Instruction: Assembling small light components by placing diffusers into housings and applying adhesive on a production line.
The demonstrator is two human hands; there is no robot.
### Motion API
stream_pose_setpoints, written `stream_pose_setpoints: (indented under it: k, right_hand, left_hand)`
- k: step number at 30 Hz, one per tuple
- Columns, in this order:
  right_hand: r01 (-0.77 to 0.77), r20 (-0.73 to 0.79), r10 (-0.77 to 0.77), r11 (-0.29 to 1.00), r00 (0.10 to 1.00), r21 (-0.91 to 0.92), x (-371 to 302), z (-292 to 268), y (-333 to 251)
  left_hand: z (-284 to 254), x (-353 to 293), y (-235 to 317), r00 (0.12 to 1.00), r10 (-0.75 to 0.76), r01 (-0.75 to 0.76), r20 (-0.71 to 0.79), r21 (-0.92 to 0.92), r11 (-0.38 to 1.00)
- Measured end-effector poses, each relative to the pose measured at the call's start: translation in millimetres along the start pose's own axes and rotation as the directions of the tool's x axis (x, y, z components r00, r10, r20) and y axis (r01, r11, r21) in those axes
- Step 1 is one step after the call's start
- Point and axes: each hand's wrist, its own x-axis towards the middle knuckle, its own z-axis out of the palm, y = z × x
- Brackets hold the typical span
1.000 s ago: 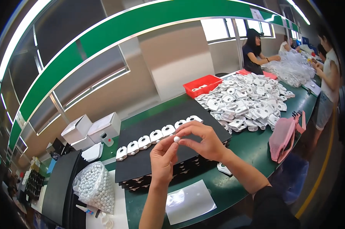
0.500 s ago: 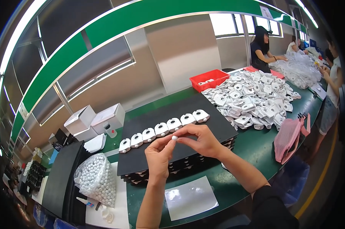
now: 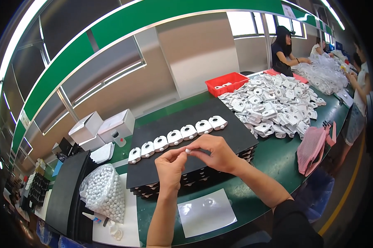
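Fingertip to fingertip, my left hand (image 3: 169, 164) and my right hand (image 3: 216, 152) meet over the front of a black board (image 3: 147, 175). A small white ball (image 3: 188, 151) is pinched between them; the right thumb and forefinger grip it, and the left fingertips press on its other side. Just beyond lies a slanting row of several white plastic parts (image 3: 174, 138), each with a round hole and a small ball at its near edge. The board tops a stack of similar boards with white parts showing between the layers.
To the left, a clear bag of white balls (image 3: 104, 191) stands near a small glue bottle (image 3: 91, 217). A heap of white parts (image 3: 273, 105), a red bin (image 3: 226, 84) and a pink bag (image 3: 314, 149) are to the right. A white sheet (image 3: 207, 213) lies in front; co-workers are beyond.
Both hands have shifted very slightly left and down with the ball, which stays between the fingertips. The row of parts has not moved.
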Motion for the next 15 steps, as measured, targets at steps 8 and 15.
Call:
stream_pose_setpoints:
  k: [8,15]
  right_hand:
    - [-0.109,0.039,0.106,0.988,0.994,0.107,0.3,-5.0,0.0]
    - [-0.098,0.053,0.095,0.993,0.994,0.066,-1.1,-1.9,0.9]
  left_hand:
    - [3.6,-2.2,6.3,0.998,-0.065,0.066,0.015,-0.06,0.996]
    - [0.6,-0.1,-1.1,1.0,-0.03,0.03,-0.001,0.007,1.0]
